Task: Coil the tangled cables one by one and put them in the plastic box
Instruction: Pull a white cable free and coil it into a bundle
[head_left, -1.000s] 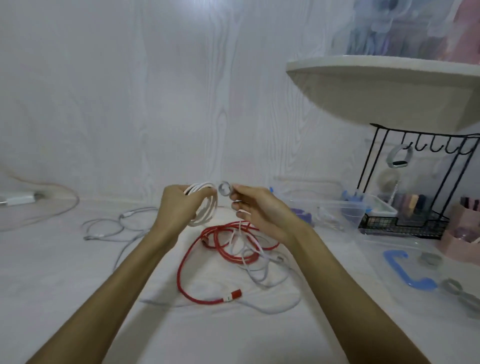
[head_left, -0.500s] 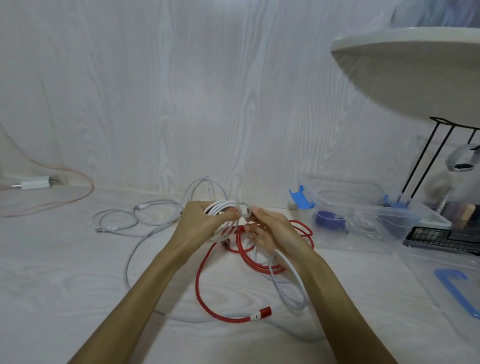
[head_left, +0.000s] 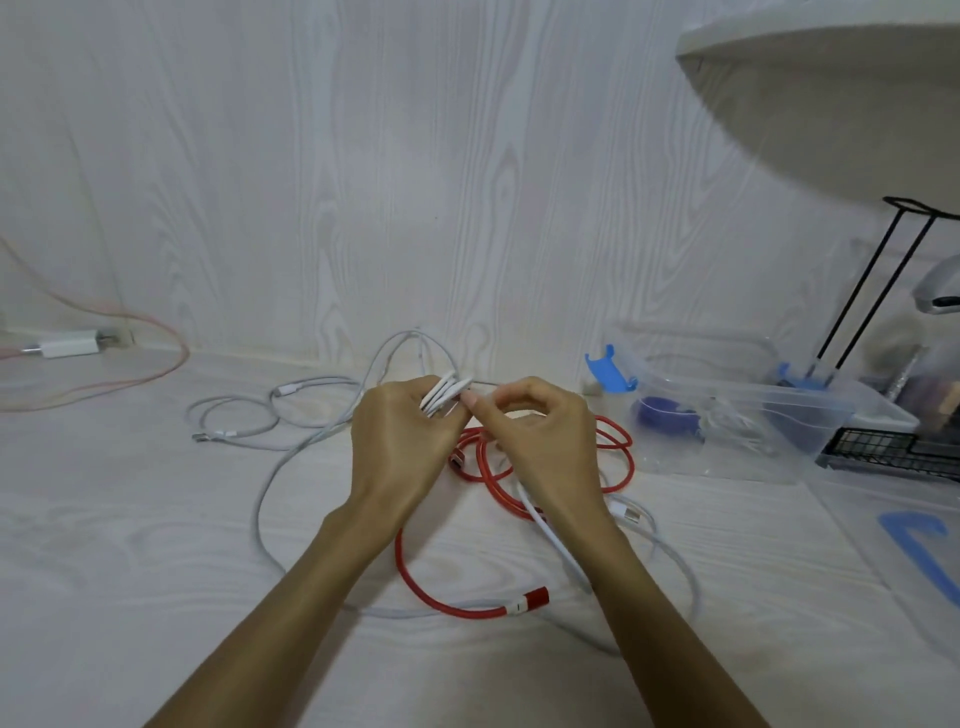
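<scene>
Two hands work mid-bench: left hand (head_left: 402, 447) grips a white coil (head_left: 445, 396), right hand (head_left: 540, 441) pinches its loose strand. Under them, red cable (head_left: 467, 605) lies uncoiled, approx 6 o'clock. Grey cable (head_left: 234, 423) sprawls at 10 o'clock, untouched. Plastic box (head_left: 737, 415) at 2 o'clock already holds a purple coil (head_left: 662, 415), maybe more. Est. under halfway; at least 3 cables left.

Both hands lowered since a second ago, now close above the red cable (head_left: 467, 605); right hand (head_left: 540, 441) closed in against left hand (head_left: 405, 441); white coil (head_left: 444, 395) bunched tighter.
</scene>
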